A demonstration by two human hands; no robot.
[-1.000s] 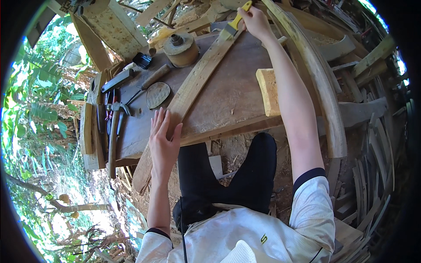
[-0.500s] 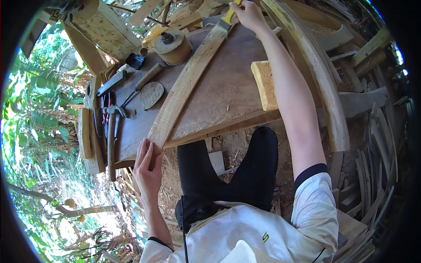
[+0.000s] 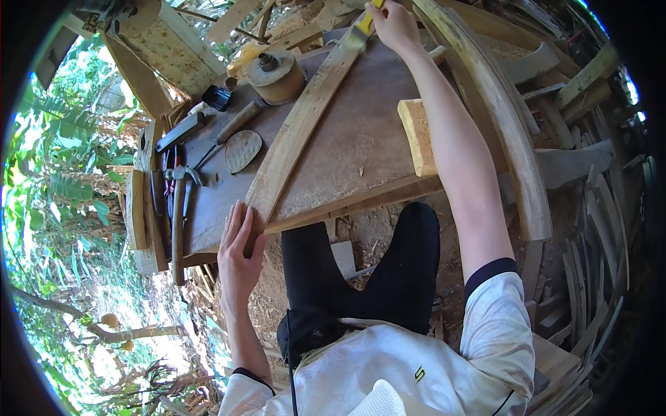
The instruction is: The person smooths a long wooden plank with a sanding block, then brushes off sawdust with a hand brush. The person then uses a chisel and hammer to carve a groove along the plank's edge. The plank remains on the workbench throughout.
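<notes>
— Where is the plank?
— It lies slantwise across my desk, the curved plank, near end at the front edge.
— Your hands?
— My left hand lies open, fingers flat on that near end. My right hand grips a yellow-handled tool at the far end.

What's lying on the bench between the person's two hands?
In the head view, the curved wooden plank spans that stretch: the left hand presses its near end, and the right hand holds a yellow-handled tool at its far end.
</notes>
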